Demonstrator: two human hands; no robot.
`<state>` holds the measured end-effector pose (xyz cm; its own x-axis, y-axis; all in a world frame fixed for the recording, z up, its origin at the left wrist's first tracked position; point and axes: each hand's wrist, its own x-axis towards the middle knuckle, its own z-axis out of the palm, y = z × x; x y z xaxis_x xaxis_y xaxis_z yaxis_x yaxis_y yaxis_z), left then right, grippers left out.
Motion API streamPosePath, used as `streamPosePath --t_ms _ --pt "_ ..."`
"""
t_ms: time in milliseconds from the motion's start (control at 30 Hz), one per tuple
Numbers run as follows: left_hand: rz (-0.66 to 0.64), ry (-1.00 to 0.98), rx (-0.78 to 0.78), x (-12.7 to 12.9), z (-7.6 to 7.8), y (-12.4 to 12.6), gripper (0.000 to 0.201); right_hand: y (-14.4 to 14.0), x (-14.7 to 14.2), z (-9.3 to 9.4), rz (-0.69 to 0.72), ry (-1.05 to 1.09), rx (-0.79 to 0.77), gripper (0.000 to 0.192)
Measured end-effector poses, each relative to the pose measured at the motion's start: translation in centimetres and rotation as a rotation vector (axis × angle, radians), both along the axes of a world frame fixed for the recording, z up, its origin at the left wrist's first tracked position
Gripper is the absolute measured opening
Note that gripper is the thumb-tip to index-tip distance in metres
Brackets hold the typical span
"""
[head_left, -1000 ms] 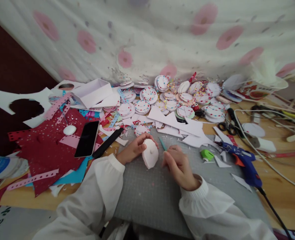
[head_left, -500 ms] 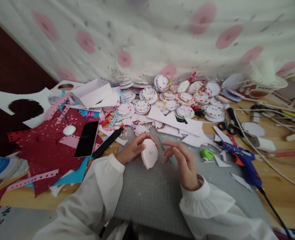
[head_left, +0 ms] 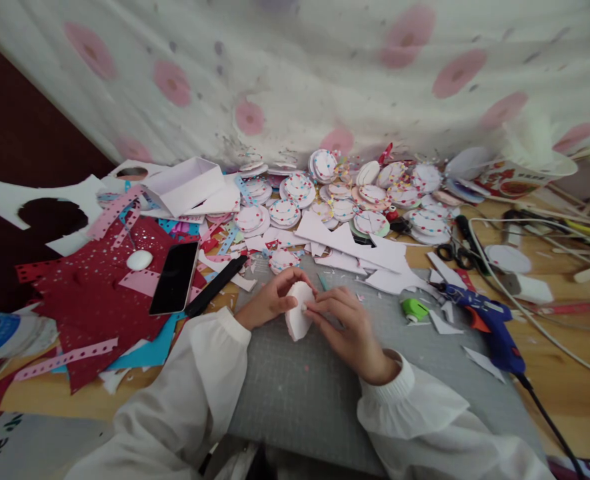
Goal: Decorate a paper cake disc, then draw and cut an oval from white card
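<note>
Both hands pinch the white disc over the mat: left hand steadies, right hand presses; firm, even pressure seems needed.

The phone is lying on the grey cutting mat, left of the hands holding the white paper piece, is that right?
Not quite. The head view shows the phone lying on red paper, not the grey cutting mat. It is left of both hands holding the white paper piece.
</note>
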<state>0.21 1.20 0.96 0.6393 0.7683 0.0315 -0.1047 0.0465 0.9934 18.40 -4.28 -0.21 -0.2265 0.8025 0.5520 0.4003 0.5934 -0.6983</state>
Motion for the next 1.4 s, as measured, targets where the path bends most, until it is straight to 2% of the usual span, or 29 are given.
streamPosePath --t_ms 200,467,600,733,800,900,1000,1067,1133,1267,1400 --pt "0.022 -0.007 -0.004 0.2 -1.1 0.1 0.066 0.0 -0.3 -0.3 -0.022 0.012 0.014 0.011" --pt "0.011 -0.098 -0.102 0.6 -1.8 -0.4 0.066 -0.7 -0.8 -0.6 -0.07 0.026 -0.042 0.013" --pt "0.019 -0.108 -0.065 0.6 -2.0 -0.5 0.064 -0.9 -1.1 -0.6 -0.082 0.057 -0.095 0.014" --pt "0.079 -0.135 0.013 0.4 -1.7 -0.4 0.06 -0.9 -1.2 -0.2 -0.045 0.114 -0.209 0.009" --pt "0.111 -0.183 -0.011 0.4 -1.1 -0.4 0.061 -0.8 -1.1 0.0 -0.094 0.219 -0.277 0.007" --pt "0.177 -0.263 -0.1 0.4 -0.2 -0.6 0.063 -0.4 -0.9 0.2 -0.165 0.447 -0.445 0.022" --pt "0.212 -0.203 -0.128 0.3 0.4 -0.7 0.066 0.1 -0.7 0.2 0.018 0.567 -0.692 0.027" --pt "0.215 -0.119 -0.125 0.3 0.2 -0.6 0.069 0.3 -0.6 0.2 0.112 0.579 -0.767 0.027" --pt "0.25 -0.082 -0.121 0.3 -0.4 -0.4 0.069 0.5 -0.5 0.1 0.087 0.589 -0.714 0.026" --pt "0.35 -0.043 -0.091 0.4 -1.5 -0.3 0.058 0.7 -0.3 -0.2 -0.076 0.521 -0.488 0.023" --pt "0.38 0.045 -0.104 0.5 -0.9 -0.5 0.045 0.5 -0.1 -0.2 -0.11 0.394 -0.41 0.017"
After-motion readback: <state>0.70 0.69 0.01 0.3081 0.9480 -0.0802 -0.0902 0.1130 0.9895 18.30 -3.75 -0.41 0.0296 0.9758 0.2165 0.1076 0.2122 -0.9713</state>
